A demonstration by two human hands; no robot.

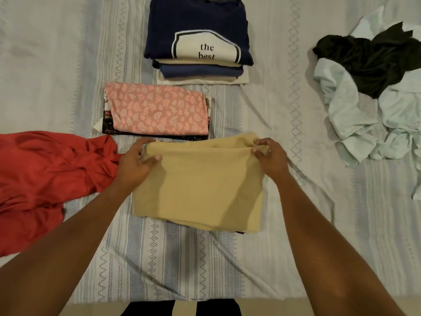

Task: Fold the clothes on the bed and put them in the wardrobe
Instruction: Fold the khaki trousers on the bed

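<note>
Here, two bare hands work one beige garment (200,185), a soft, matte cloth folded into a rough rectangle at the centre of the bed sheet (68,53), which is pale and woven with zigzag and diamond bands. The left hand (136,163) grips the garment's far left corner, thumb on top. The right hand (268,156) pinches the raised fold at its far right corner. Two folded piles lie beyond it. At 12 o'clock sits a stack of several layers topped by a navy T-shirt (196,30), whose white panel reads "the best". At 11 o'clock, touching the beige cloth's far edge, a pink floral piece (157,108) rests on a dark patterned piece (107,119). Three garments lie unfolded. A red garment (45,174) sprawls at 9 o'clock under the left wrist, and at 2 o'clock a crumpled pale blue garment (355,115) carries a dark garment (369,58) on top.
</note>
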